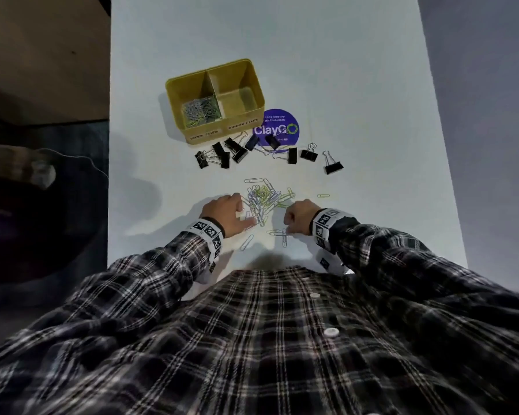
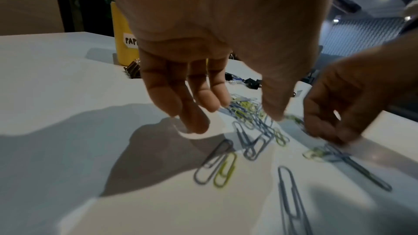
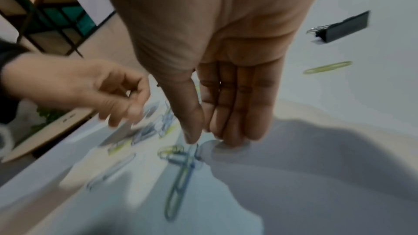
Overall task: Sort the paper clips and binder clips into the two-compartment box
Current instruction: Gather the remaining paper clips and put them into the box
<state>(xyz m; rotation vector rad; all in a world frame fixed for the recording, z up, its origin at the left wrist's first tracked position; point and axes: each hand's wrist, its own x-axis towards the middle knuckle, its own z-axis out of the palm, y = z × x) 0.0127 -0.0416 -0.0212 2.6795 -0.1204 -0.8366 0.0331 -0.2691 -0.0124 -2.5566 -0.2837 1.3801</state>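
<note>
Table (image 1: 357, 85): smooth, matt white surface, faint sheen beneath hands.
Box (image 1: 174, 94): yellow, smooth plastic-looking walls, matt; white paper labels on wall facing hands.
Paper clips (image 1: 261, 196): thin bent wire, coloured coating, blue-grey and yellow-green, slight gloss; loose between hands.
Binder clips (image 1: 237, 152): black bodies, matt; bare shiny wire handles; beyond hands.
Sticker (image 1: 282, 121): round, purple, printed, glossy.
Sleeves (image 1: 162, 265): woven plaid cloth, soft, matt.

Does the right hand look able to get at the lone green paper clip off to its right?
Probably yes: the lone green paper clip lies apart on bare table, nothing between it and the right hand.
</note>
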